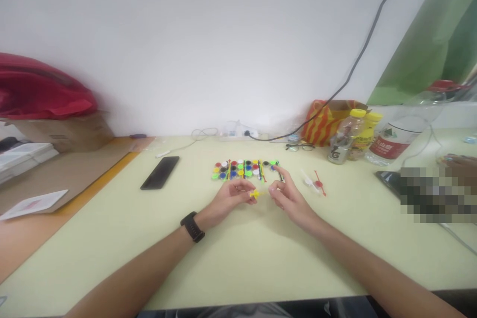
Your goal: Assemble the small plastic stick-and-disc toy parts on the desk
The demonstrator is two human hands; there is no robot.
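Observation:
My left hand [231,196] and my right hand [286,194] meet over the pale yellow table [238,258], and both pinch a small yellow plastic piece [256,193] between their fingertips. My left wrist wears a black watch [193,226]. Just beyond the hands lies a cluster of small coloured round pieces [244,169] in rows: red, green, blue, yellow, black and white. To the right of my right hand lie a white piece [308,179] and a red piece [319,183].
A black phone [160,172] lies at the left. Glasses [300,147], bottles [345,136], a striped bag [322,121] and a power strip [238,133] stand along the wall. Cardboard and a red bag [40,87] are at far left. Another person's hand [456,161] is at right.

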